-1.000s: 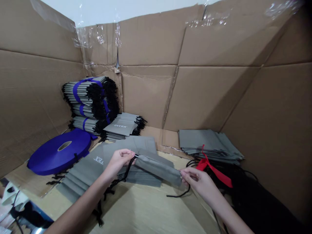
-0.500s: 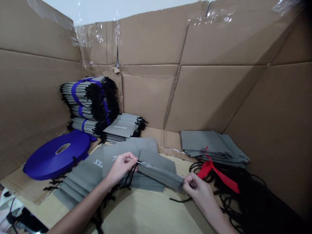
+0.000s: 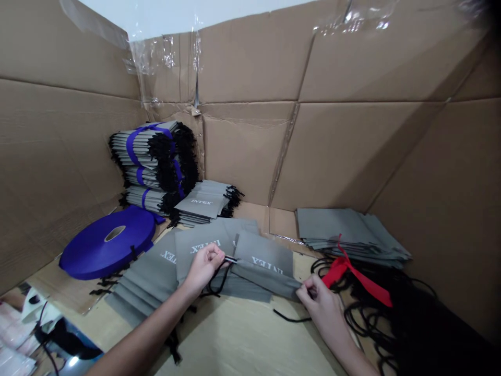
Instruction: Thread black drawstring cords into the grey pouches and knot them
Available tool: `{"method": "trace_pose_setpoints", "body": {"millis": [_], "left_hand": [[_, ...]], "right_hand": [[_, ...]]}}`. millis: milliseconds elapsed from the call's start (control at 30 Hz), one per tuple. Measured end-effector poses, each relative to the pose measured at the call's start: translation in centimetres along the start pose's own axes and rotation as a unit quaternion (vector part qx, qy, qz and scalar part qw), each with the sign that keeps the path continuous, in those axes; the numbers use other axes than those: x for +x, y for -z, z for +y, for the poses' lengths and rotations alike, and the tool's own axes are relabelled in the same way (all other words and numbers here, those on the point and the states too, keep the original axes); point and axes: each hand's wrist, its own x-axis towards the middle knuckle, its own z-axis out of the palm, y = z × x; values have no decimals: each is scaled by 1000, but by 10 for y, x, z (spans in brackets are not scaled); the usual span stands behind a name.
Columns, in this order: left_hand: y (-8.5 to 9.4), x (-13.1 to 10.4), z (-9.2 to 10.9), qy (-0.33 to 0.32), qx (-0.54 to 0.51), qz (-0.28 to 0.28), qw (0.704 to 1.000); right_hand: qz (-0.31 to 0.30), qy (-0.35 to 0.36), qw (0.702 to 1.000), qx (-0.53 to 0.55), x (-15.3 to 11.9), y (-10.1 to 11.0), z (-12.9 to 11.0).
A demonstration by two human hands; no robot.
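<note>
Lighting: moderate, cool, fairly even; source outside the view. Brightest area: white wall (image 3: pixel 219 13), pale and nearly featureless. Glare: sharp white glints on the clear tape (image 3: pixel 168 49); one small hot spot at lower left. Shadows: a broad diagonal band darkened the right part of the cardboard (image 3: pixel 242 151); softer patches fell across the tabletop (image 3: pixel 235 334) beneath the arms. Dark zone: black cord heap (image 3: pixel 438 329), merged into one mass (loops legible only along its left edge). Focus: left hand (image 3: pixel 205 265), right hand (image 3: pixel 319 297) and held grey cloth (image 3: pixel 270 279) slightly soft; printed lettering readable; lower-left clutter smeared. Edges: wide-angle stretching, upper right corner blackened.
</note>
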Motion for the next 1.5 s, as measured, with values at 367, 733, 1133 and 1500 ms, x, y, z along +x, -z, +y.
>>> {"method": "trace_pose_setpoints", "body": {"millis": [367,733,1133,1500], "left_hand": [[10,-1,3,32,-22,-13,999],[12,-7,3,51,-13,-52,997],[11,-7,8,-45,49,-22,998],[12,-11,12,-41,-52,-53,996]], "right_hand": [[-78,-8,972,221,-4,5,1],[-95,-23,961,261,-3,12,1],[-102,-51,944,310,0,11,4],[-87,-89,921,368,-1,8,9]]}}
